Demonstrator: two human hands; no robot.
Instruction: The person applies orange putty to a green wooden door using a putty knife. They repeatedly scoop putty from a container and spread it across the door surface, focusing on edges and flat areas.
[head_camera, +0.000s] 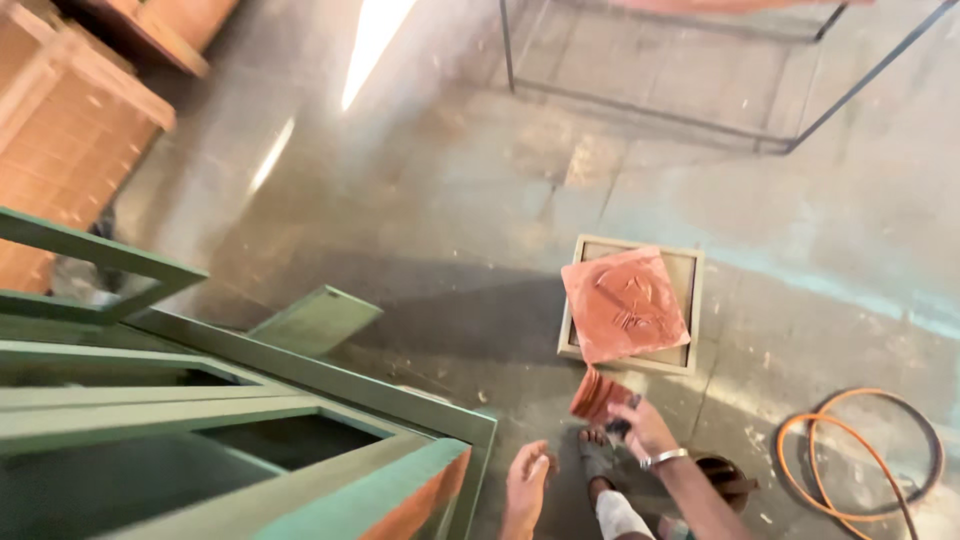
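Head view, looking down at a concrete floor (450, 190). Right hand (645, 428) is seen at about 5 o'clock in the frame, a metal bangle (665, 458) on its wrist; fingers are curled around a small stack of red tiles (597, 394), gripped at the stack's lower edge, with the stack fanned toward 11 o'clock. Left hand (527, 482) is seen at 6 o'clock, empty, fingers loosely together and slightly bent, touching nothing; it sits just beside the corner of a green metal frame (330, 385) that fills the 7 to 9 o'clock area. At 12 o'clock from the right hand, a single red tile (624, 303) is laid skewed on a square tray (692, 300), overhanging its near-left edge. The held stack is just short of that tray, not touching it. A sandalled foot (596, 456) is seen between the hands. An orange hose coil (860, 450) lies at 4 o'clock, well apart. A thin rod frame (700, 120) stands at 1 o'clock; wooden crates (70, 120) at 10 o'clock.
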